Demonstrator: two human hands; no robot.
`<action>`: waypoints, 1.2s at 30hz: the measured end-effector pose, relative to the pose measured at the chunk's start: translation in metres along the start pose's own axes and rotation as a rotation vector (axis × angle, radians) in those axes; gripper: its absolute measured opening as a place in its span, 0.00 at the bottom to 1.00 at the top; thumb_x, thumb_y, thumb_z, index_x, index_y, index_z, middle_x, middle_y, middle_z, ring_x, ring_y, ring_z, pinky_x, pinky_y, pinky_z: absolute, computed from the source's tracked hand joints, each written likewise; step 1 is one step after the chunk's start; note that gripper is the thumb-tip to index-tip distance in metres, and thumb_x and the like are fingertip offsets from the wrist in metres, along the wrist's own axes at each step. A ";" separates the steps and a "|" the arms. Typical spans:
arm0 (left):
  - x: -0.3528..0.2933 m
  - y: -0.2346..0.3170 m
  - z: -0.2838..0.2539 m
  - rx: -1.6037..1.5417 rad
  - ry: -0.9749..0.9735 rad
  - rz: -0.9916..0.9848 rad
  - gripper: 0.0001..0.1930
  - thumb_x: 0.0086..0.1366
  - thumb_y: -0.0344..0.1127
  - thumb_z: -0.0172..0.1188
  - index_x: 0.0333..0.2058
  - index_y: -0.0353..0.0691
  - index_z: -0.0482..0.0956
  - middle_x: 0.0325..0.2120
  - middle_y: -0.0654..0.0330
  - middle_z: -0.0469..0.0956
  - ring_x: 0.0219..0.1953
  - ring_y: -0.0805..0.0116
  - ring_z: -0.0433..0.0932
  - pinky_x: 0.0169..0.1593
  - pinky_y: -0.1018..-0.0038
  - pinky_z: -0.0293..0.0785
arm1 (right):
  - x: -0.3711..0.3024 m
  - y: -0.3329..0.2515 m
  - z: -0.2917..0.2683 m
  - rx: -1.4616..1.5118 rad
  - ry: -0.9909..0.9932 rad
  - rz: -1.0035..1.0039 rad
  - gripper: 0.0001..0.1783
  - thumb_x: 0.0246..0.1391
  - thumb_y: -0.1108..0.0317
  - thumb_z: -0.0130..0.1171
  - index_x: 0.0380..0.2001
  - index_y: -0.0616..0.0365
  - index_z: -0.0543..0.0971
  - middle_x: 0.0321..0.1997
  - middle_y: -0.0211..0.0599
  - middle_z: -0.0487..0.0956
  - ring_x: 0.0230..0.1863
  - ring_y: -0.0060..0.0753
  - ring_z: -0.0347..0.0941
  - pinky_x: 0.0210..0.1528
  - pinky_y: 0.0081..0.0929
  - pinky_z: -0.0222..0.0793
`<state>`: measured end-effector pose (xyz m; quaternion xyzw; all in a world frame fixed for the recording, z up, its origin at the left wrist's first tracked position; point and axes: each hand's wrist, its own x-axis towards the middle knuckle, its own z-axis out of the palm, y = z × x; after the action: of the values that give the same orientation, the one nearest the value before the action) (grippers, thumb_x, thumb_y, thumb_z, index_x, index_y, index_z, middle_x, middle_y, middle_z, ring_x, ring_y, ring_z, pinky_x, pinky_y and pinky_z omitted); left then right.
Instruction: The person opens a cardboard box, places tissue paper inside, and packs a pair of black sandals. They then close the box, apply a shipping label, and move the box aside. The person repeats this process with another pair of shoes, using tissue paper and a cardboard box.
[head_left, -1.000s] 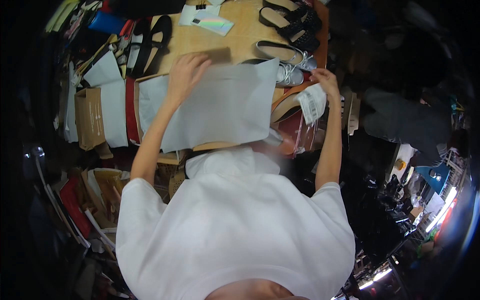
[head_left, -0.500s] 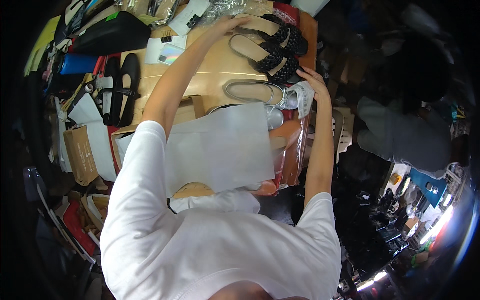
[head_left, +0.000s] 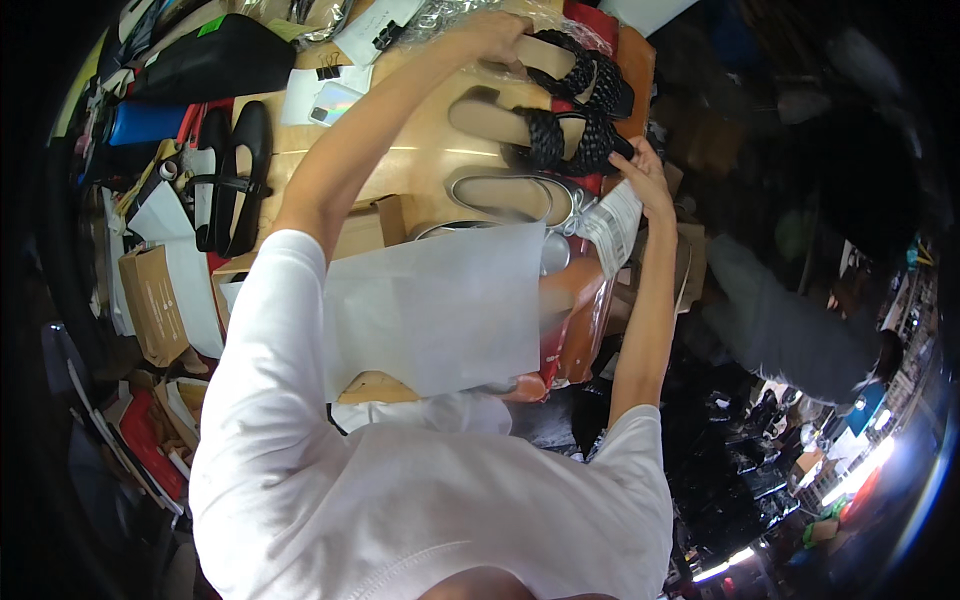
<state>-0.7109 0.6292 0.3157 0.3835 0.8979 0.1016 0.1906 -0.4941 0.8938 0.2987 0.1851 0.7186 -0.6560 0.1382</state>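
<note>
Two black sandals with braided straps lie side by side at the far end of the table. My left hand [head_left: 497,40] is closed round the heel end of the farther sandal [head_left: 552,55]. The nearer sandal [head_left: 505,127] shows its beige insole and a dark heel; my right hand [head_left: 645,178] pinches its toe end at the table's right edge. A white printed sheet [head_left: 610,228] hangs just below my right hand; whether my fingers touch it, I cannot tell. Closer to me lies a silver flat with a bow [head_left: 500,195], beside a second silver shoe [head_left: 555,253] partly under paper.
Translucent white paper [head_left: 435,310] covers an open cardboard box [head_left: 365,230] near me. To the left stand black strap shoes [head_left: 245,180], a brown box [head_left: 155,305] and a blue roll [head_left: 150,124]. A phone [head_left: 335,103] and clipped papers lie behind. A person [head_left: 790,320] is at the right.
My left hand has closed further round the farther sandal's heel. The nearer sandal has turned and tipped, so its heel shows. The printed sheet has swung lower, and the view has shifted slightly.
</note>
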 end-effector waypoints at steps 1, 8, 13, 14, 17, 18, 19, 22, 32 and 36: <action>0.002 0.008 0.000 0.078 0.014 -0.063 0.45 0.37 0.52 0.74 0.54 0.40 0.68 0.49 0.52 0.74 0.51 0.53 0.73 0.56 0.62 0.66 | -0.006 -0.012 -0.001 -0.043 -0.036 -0.057 0.13 0.52 0.74 0.61 0.38 0.57 0.70 0.31 0.34 0.77 0.28 0.18 0.73 0.24 0.18 0.66; -0.016 0.038 0.018 0.383 0.296 0.084 0.43 0.30 0.39 0.78 0.50 0.40 0.69 0.53 0.58 0.66 0.57 0.58 0.65 0.56 0.63 0.64 | -0.031 -0.056 0.024 -0.669 0.126 -0.340 0.12 0.45 0.73 0.64 0.31 0.61 0.71 0.27 0.41 0.79 0.27 0.31 0.77 0.28 0.27 0.68; -0.029 0.032 0.025 0.230 0.492 0.198 0.37 0.35 0.35 0.73 0.49 0.41 0.69 0.54 0.58 0.64 0.53 0.61 0.68 0.51 0.66 0.67 | -0.029 -0.052 0.027 -0.965 0.081 -0.351 0.15 0.43 0.70 0.62 0.37 0.60 0.77 0.33 0.46 0.78 0.33 0.53 0.75 0.38 0.39 0.70; -0.029 0.032 0.025 0.306 0.532 0.254 0.34 0.37 0.35 0.72 0.48 0.40 0.69 0.52 0.57 0.67 0.52 0.60 0.69 0.51 0.66 0.67 | -0.029 -0.051 0.027 -1.012 0.062 -0.342 0.16 0.43 0.69 0.62 0.39 0.60 0.78 0.34 0.46 0.78 0.34 0.53 0.75 0.39 0.40 0.69; -0.027 0.030 0.019 0.376 0.424 0.306 0.28 0.43 0.36 0.67 0.46 0.40 0.69 0.44 0.55 0.73 0.47 0.56 0.73 0.50 0.65 0.69 | -0.033 -0.054 0.029 -1.028 0.040 -0.428 0.18 0.45 0.68 0.61 0.43 0.57 0.79 0.39 0.46 0.78 0.37 0.51 0.75 0.40 0.38 0.70; -0.027 0.029 0.018 0.329 0.291 0.279 0.26 0.45 0.36 0.66 0.45 0.40 0.69 0.40 0.54 0.75 0.44 0.54 0.75 0.48 0.64 0.69 | -0.036 -0.057 0.031 -1.035 0.050 -0.427 0.18 0.45 0.68 0.61 0.43 0.57 0.79 0.40 0.45 0.78 0.37 0.51 0.76 0.40 0.38 0.70; -0.027 0.028 0.016 0.274 0.185 0.270 0.24 0.47 0.36 0.65 0.44 0.40 0.69 0.36 0.52 0.77 0.41 0.53 0.76 0.47 0.64 0.70 | -0.039 -0.060 0.032 -1.025 0.042 -0.493 0.18 0.45 0.70 0.60 0.43 0.59 0.79 0.40 0.46 0.79 0.35 0.49 0.76 0.38 0.35 0.71; -0.035 0.020 0.013 -0.025 0.203 0.270 0.19 0.53 0.37 0.61 0.43 0.40 0.68 0.26 0.49 0.77 0.34 0.47 0.77 0.41 0.60 0.71 | -0.054 -0.070 0.035 -1.026 0.058 -0.532 0.18 0.45 0.74 0.59 0.43 0.63 0.78 0.41 0.47 0.79 0.31 0.45 0.77 0.35 0.30 0.72; -0.092 0.008 -0.043 -0.616 0.546 -0.123 0.20 0.55 0.34 0.67 0.43 0.33 0.71 0.35 0.58 0.77 0.38 0.67 0.76 0.44 0.72 0.71 | -0.116 -0.088 0.010 -0.786 0.281 -0.475 0.18 0.44 0.75 0.58 0.43 0.62 0.79 0.40 0.48 0.80 0.41 0.43 0.79 0.44 0.29 0.72; -0.186 0.011 -0.057 -1.352 0.616 -0.025 0.25 0.54 0.32 0.67 0.48 0.32 0.67 0.41 0.57 0.76 0.40 0.69 0.75 0.46 0.72 0.72 | -0.151 -0.072 0.007 -0.756 0.469 -0.458 0.18 0.46 0.73 0.61 0.43 0.67 0.78 0.38 0.50 0.81 0.36 0.38 0.80 0.41 0.28 0.72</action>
<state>-0.6096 0.4996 0.4200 0.1266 0.6564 0.7330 0.1259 -0.3921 0.8695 0.4291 0.1020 0.9400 -0.3038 -0.1172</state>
